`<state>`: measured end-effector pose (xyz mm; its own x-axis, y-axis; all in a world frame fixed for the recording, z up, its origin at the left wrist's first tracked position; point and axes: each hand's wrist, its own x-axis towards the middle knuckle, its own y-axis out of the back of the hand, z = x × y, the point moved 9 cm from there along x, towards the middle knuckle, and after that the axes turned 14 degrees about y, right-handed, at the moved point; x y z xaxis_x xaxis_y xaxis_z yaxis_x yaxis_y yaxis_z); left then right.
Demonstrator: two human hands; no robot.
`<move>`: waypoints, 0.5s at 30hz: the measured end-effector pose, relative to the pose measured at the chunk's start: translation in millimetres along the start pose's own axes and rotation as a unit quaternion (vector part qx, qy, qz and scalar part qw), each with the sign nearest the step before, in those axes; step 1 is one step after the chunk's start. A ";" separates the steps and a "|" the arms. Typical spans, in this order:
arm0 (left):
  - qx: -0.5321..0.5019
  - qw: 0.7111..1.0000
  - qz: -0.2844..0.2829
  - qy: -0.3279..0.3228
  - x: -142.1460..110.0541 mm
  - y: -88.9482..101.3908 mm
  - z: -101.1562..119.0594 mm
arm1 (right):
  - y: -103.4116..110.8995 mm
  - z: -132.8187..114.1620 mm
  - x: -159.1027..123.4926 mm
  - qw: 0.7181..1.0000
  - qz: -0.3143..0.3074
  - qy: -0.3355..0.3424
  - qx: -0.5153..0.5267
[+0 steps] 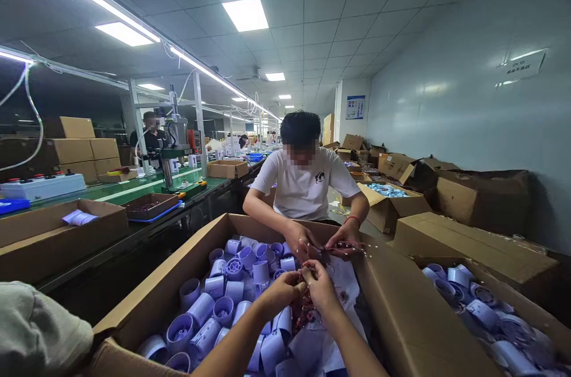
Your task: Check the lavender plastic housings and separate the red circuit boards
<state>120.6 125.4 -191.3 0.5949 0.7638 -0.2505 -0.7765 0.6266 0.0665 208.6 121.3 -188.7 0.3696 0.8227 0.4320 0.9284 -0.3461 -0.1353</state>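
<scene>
My left hand (282, 292) and my right hand (322, 291) meet over a large cardboard box (397, 311), fingertips pinched close together. Between them is a tangle of thin red wires, though the exact part gripped is largely hidden by the fingers. Below lies a heap of small red-wired parts (306, 313) on white sheeting (330, 338). Many pale purple plastic cups (203, 308) fill the left side of the box. Just beyond, a co-worker's hands (298, 239) hold a bunch of red and white wires (345, 245).
The co-worker (306, 178) sits at the box's far side. Another carton (491, 246) with purple cups stands at right. On the left, a conveyor bench (209, 187) carries a press machine (173, 133) and a brown carton (62, 240). Grey cloth (42, 329) lies at lower left.
</scene>
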 end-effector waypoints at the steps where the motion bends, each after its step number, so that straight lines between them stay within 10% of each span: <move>1: 0.000 1.000 -0.003 -0.004 -1.7 0.1 2.1 | -0.1 -2.0 0.1 1.000 0.000 0.003 0.011; 15: -0.004 0.999 0.032 0.015 5.2 -2.9 -10.5 | 13.0 -18.2 -0.7 0.994 0.030 0.044 -0.091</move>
<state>123.8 125.8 -203.0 0.5373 0.7977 -0.2738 -0.8146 0.5749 0.0767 219.7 108.0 -174.5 0.4115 0.7583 0.5056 0.8795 -0.4758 -0.0022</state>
